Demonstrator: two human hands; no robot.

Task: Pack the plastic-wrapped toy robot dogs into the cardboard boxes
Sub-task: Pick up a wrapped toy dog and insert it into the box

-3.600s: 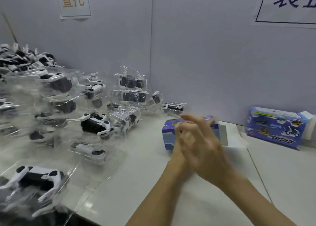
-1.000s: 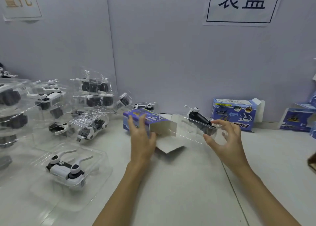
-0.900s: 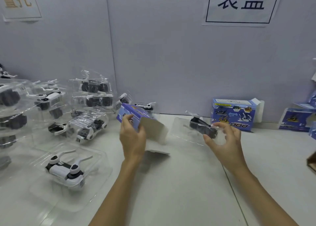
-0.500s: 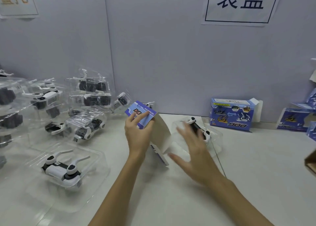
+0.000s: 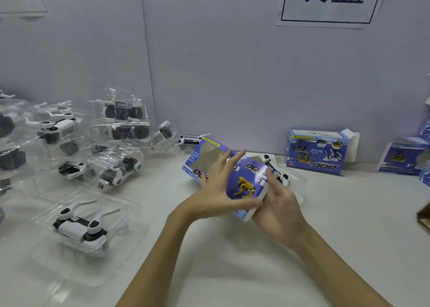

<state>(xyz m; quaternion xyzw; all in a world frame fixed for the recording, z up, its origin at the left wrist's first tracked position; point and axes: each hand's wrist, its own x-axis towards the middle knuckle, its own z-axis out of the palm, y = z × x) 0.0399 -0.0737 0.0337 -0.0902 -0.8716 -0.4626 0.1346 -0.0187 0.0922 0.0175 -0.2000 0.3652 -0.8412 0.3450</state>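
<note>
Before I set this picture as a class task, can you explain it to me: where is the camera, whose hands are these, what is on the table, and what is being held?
There is no machine here. A person wears the camera on the head, so you look down at their own two bare hands. Between the left hand and the right hand is a blue cardboard box, lifted and tilted; the left fingers lie straight across its printed face, the right hand supports its near end. Just behind it, a white toy robot dog in its clear tray lies on the white table. More wrapped dogs are piled to the left. Another blue box stands by the wall.
</note>
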